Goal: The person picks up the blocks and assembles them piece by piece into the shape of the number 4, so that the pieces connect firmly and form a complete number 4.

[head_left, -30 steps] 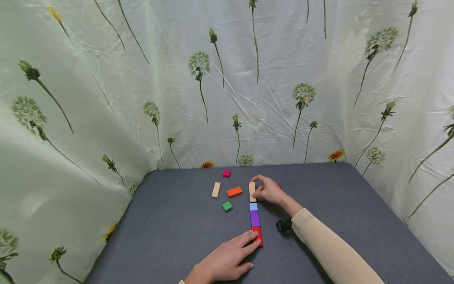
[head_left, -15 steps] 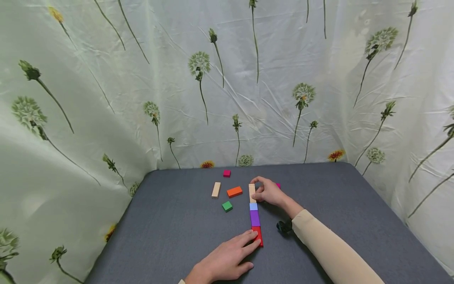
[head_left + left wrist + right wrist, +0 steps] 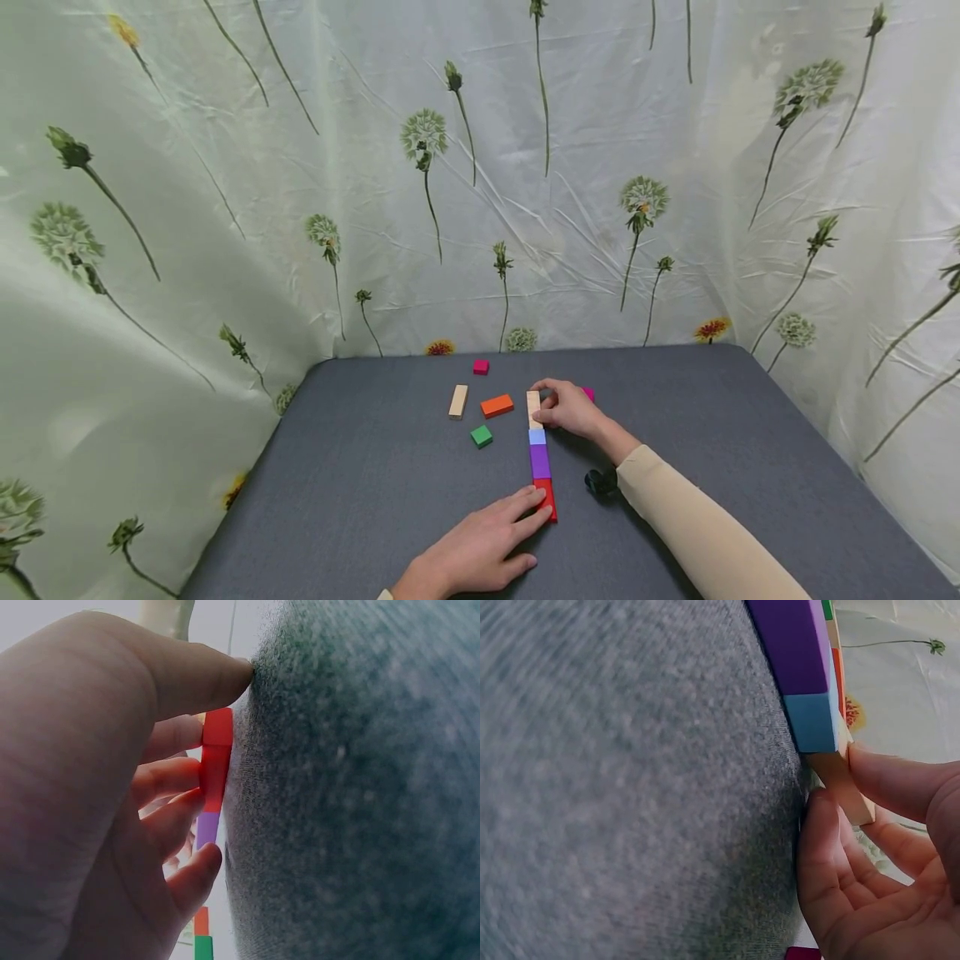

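1. The right hand point(image 3: 567, 408) is pinching the plain wooden block point(image 3: 533, 407) between thumb and fingers; the block is sitting at the far end of a row, its near end appearing to meet the light blue block point(image 3: 537, 436).
2. The left hand point(image 3: 483, 542) is not clamping anything; its spread fingers are resting on the red block point(image 3: 551, 497) at the near end, and the purple block point(image 3: 539, 461) is lying between red and light blue.
3. For a good result, the left fingers should be pressing lightly, anchoring the row; the right hand should be keeping the long edges in line and pushing straight along the row, since sideways force would probably be skewing the joints.
4. Whether the plain wooden block is lying fully flat, the views are not showing clearly; check this before releasing.
5. No container is showing; the orange block point(image 3: 497, 406), green block point(image 3: 482, 436) and second wooden block point(image 3: 458, 402) are lying directly on the gray table point(image 3: 360, 500), left of the row.
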`<state>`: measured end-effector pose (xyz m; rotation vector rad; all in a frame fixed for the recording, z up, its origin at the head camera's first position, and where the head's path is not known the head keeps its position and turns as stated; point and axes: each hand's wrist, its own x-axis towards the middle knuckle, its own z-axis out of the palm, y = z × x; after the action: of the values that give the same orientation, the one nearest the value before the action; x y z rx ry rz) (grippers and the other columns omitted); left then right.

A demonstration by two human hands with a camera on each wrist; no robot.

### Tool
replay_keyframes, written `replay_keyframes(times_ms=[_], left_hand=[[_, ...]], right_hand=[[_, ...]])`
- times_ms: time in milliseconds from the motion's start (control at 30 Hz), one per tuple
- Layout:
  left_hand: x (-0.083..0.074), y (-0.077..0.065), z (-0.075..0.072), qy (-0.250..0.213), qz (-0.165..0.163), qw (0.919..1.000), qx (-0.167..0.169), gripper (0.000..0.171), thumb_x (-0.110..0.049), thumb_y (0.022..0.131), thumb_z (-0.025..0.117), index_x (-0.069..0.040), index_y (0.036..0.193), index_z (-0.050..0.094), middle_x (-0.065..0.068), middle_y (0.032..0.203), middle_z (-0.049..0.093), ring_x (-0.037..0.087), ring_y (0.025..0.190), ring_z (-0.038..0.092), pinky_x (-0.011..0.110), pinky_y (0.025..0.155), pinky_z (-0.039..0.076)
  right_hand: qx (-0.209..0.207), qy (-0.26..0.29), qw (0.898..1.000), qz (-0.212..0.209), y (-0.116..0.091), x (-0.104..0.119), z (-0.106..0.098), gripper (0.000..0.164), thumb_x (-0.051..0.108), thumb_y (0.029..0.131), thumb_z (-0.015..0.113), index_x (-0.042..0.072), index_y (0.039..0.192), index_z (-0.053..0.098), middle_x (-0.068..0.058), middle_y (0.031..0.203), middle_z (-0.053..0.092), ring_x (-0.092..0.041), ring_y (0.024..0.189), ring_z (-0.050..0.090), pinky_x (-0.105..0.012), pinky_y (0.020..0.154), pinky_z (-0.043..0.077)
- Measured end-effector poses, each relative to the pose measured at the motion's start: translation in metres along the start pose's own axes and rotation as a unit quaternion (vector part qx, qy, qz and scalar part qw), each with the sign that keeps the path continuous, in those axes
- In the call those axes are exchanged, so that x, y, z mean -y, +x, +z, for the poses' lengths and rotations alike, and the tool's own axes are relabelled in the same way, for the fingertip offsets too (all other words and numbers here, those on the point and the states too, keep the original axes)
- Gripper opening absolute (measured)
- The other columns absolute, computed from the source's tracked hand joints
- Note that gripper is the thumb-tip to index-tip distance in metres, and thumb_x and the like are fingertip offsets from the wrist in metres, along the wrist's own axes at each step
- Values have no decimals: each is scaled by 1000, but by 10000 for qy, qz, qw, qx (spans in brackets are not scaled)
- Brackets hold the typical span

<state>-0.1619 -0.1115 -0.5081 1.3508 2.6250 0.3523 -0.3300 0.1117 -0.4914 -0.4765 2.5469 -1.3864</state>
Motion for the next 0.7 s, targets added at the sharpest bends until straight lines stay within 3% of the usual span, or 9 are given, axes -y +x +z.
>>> replay_keyframes(times_ms=[367, 700], left_hand=[[1, 0, 1, 28, 12, 10000, -40, 67, -42, 102, 57, -23, 160, 29, -6, 164, 24, 11, 149, 22, 34, 113, 35], [1, 0, 2, 57, -11, 10000, -37, 67, -43, 102, 57, -24, 160, 29, -6, 164, 24, 11, 150, 21, 34, 113, 36]], right_hand=[[3, -554, 9984, -76, -3, -1, 1, 45, 13, 92, 74, 3, 134, 62, -4, 75, 62, -18, 60, 57, -33, 54, 46], [131, -671, 9977, -18, -2, -2, 2, 49, 14, 93, 73, 2, 138, 60, -3, 76, 63, -18, 61, 58, -33, 55, 47]])
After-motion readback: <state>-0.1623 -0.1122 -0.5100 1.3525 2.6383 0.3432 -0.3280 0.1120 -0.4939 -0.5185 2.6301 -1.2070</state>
